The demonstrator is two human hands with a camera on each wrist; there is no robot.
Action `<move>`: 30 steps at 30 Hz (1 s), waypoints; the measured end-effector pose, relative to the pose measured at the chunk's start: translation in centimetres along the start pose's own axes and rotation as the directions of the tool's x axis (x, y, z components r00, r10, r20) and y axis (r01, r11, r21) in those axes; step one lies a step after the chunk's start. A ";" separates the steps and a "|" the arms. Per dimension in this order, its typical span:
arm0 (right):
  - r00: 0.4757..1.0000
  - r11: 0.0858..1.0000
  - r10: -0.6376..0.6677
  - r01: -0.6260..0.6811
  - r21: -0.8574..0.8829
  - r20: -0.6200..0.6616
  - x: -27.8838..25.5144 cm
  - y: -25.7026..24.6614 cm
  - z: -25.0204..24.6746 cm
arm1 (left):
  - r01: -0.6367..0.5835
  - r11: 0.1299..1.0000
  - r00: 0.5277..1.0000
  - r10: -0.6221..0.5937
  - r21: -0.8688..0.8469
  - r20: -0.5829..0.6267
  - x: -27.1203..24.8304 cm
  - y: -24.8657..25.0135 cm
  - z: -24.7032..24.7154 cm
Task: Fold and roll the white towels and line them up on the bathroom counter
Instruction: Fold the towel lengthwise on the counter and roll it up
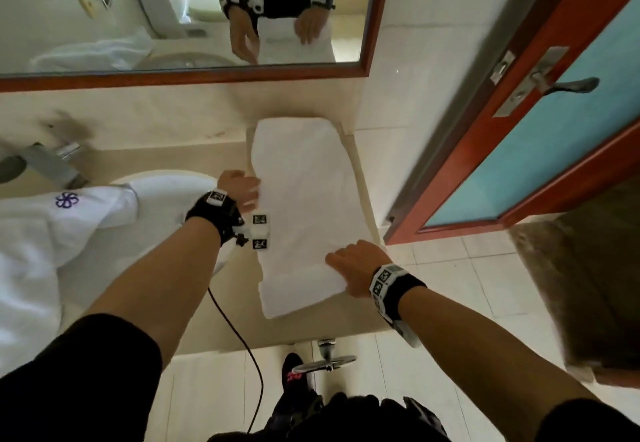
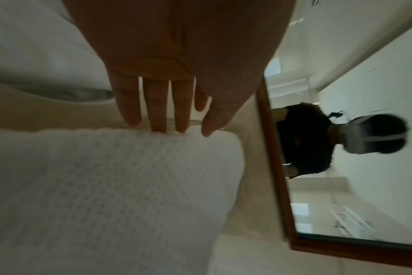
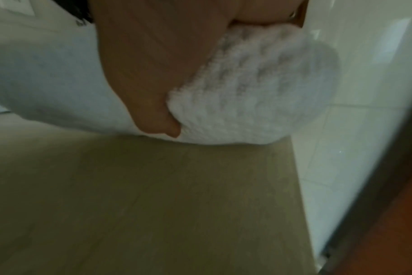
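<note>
- Two bare hands work one long white terry towel [image 1: 304, 199], folded into a narrow strip that lies lengthwise on the beige stone bathroom counter [image 1: 221, 317], its far end near the back wall and its near end close to the counter's front edge.
- Your left hand [image 1: 240, 187] lies at the strip's left edge, about midway along it; the left wrist view shows the fingers [image 2: 158, 111] straight and slightly apart, tips touching the towel's edge, gripping nothing.
- Your right hand [image 1: 356, 265] sits on the near right corner of the strip; in the right wrist view the thumb [image 3: 153, 111] digs into a bunched fold of the cloth [image 3: 247, 93] and the hand is closed around it.
- Your hands are well apart, on opposite sides of the towel.
- Left of the strip, a second white cloth with a purple flower emblem [image 1: 65, 200] lies crumpled over the round white sink basin [image 1: 166, 181] and the counter's left part.
- A chrome tap [image 1: 52, 164] stands behind the basin, blurred.
- Above the counter, a wood-framed wall mirror [image 1: 194, 76] reflects your two forearms and the towel.
- To the right, a red-framed door with a blue panel [image 1: 561, 129] and a metal lever handle [image 1: 568, 84] stands beside the pale tiled wall.
</note>
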State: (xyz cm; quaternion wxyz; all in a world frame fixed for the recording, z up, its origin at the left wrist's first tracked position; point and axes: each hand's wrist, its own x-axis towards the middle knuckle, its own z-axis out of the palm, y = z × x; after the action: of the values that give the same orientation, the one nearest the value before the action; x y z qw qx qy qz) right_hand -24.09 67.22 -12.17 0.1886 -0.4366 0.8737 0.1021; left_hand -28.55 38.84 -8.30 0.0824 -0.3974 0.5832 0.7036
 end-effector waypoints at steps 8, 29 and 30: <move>0.998 0.998 0.009 -0.012 0.058 0.059 0.4 -2.3 3.5 | -0.136 0.604 0.952 0.299 0.785 -0.066 -1.3 -7.9 0.2; 0.992 0.991 0.112 -0.108 0.075 -0.059 -0.3 -6.7 4.6 | -0.361 -0.120 0.932 -0.053 0.925 0.358 -7.3 -16.1 3.1; 0.991 0.991 0.116 -0.110 0.078 -0.067 -0.6 -7.0 4.8 | -0.371 -0.123 0.928 -0.059 0.920 0.367 -7.0 -16.1 3.0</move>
State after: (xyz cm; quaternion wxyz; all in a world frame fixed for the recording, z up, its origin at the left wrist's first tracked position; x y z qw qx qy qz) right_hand -17.03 65.14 -16.41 0.1675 -0.3824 0.9064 0.0645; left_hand -15.91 48.85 -15.80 0.3471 -0.0230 0.9331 0.0911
